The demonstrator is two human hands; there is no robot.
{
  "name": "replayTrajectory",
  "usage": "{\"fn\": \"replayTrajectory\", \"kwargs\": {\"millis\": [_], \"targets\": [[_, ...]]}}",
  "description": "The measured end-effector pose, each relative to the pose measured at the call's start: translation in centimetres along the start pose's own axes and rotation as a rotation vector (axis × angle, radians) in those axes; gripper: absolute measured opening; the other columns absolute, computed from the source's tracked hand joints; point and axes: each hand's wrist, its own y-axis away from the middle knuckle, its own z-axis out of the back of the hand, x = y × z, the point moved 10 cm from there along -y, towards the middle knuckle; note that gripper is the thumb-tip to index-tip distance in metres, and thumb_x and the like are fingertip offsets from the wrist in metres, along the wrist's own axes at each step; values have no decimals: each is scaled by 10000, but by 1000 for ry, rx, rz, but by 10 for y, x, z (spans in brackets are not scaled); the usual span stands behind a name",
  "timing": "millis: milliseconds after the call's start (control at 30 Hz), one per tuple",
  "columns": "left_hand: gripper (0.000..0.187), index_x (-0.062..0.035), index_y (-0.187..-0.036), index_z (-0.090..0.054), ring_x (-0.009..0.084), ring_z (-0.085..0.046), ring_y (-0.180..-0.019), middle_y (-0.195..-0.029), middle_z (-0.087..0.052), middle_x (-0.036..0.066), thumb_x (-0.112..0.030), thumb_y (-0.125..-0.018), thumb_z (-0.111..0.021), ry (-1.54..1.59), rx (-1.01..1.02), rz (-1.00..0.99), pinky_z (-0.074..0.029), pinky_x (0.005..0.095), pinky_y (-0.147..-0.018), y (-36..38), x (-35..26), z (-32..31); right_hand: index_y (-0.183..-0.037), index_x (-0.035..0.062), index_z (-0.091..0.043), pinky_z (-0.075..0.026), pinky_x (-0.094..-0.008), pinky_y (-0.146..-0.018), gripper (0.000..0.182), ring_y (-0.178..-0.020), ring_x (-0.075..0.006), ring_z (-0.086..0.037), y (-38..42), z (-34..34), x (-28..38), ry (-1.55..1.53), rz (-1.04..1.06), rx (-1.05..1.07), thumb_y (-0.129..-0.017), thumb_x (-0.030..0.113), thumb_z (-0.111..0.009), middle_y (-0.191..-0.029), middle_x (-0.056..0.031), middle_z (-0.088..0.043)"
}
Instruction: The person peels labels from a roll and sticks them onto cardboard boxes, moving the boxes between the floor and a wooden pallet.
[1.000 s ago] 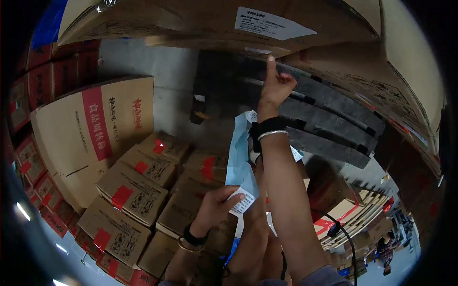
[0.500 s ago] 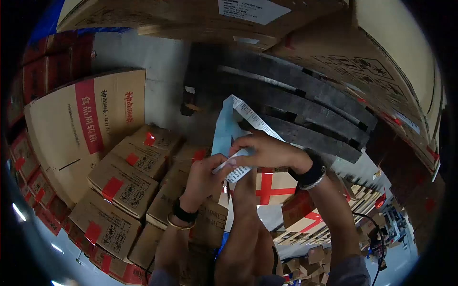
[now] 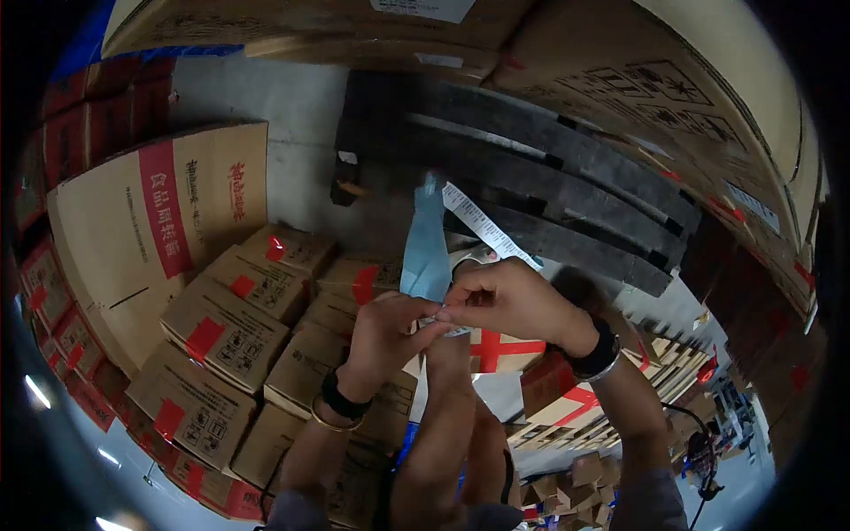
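Observation:
A long strip of printed labels [image 3: 482, 223] with a pale blue backing [image 3: 427, 252] hangs folded beyond my hands. My left hand [image 3: 382, 332], with a black band and a gold bangle at the wrist, pinches the strip's near end between thumb and finger. My right hand [image 3: 518, 305], with a black band and a silver bracelet, pinches the same end. The fingertips of both hands meet there, so the held edge is mostly covered. My bare legs show below the hands.
Dark pallets [image 3: 531, 177] lie on the grey floor ahead. Taped cartons [image 3: 232, 336] are stacked at the left beside a large upright carton [image 3: 212, 199]. Big boxes [image 3: 620, 71] overhang the top and right. A red-taped carton [image 3: 500, 351] and wooden pallets [image 3: 611, 416] lie lower right.
The blue backing has narrowed and turned, and the printed end near my fingers is now mostly hidden. My hands have drawn together, fingertips meeting.

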Motion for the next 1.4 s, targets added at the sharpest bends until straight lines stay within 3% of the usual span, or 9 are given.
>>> {"fn": "replayTrajectory", "kwargs": {"millis": [167,233,267,300,367,467,667,1133,1400], "targets": [[176,-9,-887,-679,144,-583,-584,-703,-647,78,-113,-757,-737,355,-97,247,-427,269,-519,11,29,-5,-921,34,-693,-485,-258,-705,194,-750,-79,-611,-17,7,-45,-167,-168,192,-841,206,-658,-822,-32,-683],[190,-11,-879,-673,189,-590,-578,-689,-637,93,-162,-775,-722,247,-106,282,-433,287,-526,16,68,-7,-917,27,-694,-483,-247,-709,169,-764,-72,-597,-35,60,-50,-386,48,-225,-838,161,-627,-841,-35,-679],[202,-12,-875,-670,211,-594,-574,-682,-632,101,-187,-785,-715,190,-109,299,-436,296,-530,19,85,-7,-812,17,-651,-371,-212,-537,128,-578,-53,-486,-36,84,-68,-537,-92,-416,-825,100,-555,-643,13,-567],[221,-18,-872,-669,225,-601,-585,-678,-625,111,-220,-788,-709,42,-32,345,-441,304,-538,22,92,-10,-676,81,-570,-292,-207,-484,165,-537,-41,-419,-45,112,-87,-604,91,-518,-829,131,-536,-606,39,-514],[265,-31,-866,-666,251,-614,-606,-671,-613,132,-285,-796,-696,-255,127,427,-452,321,-553,32,104,-20,-607,116,-477,-276,-203,-486,241,-531,-35,-388,-63,138,-97,-603,24,-801,-832,104,-564,-593,55,-482],[299,-54,-866,-664,280,-611,-613,-675,-602,149,-343,-792,-686,-178,86,444,-452,340,-555,39,111,-25,-748,34,-654,-335,-201,-542,162,-575,-38,-427,-121,153,-133,-478,149,-859,-849,151,-607,-703,34,-579],[294,-60,-908,-663,295,-623,-633,-706,-623,152,-332,-800,-678,-191,48,434,-463,350,-561,22,96,-20,-706,90,-463,-411,-226,-627,249,-661,-68,-436,-155,177,-161,-371,299,-1277,-763,31,-698,-682,49,-486],[248,-71,-908,-668,300,-619,-639,-705,-624,145,-304,-823,-662,-251,-28,303,-463,350,-550,-3,49,0,-884,67,-547,-464,-284,-723,121,-765,-148,-537,-179,219,-230,-229,165,-1371,-837,125,-642,-811,-34,-582],[233,-30,-805,-606,316,-603,-597,-647,-592,140,-254,-829,-666,-112,4,362,-440,366,-517,-2,25,-16,-1002,59,-595,-479,-302,-775,172,-833,-184,-587,-172,164,-184,136,101,-841,-888,188,-597,-887,-76,-629]]}}
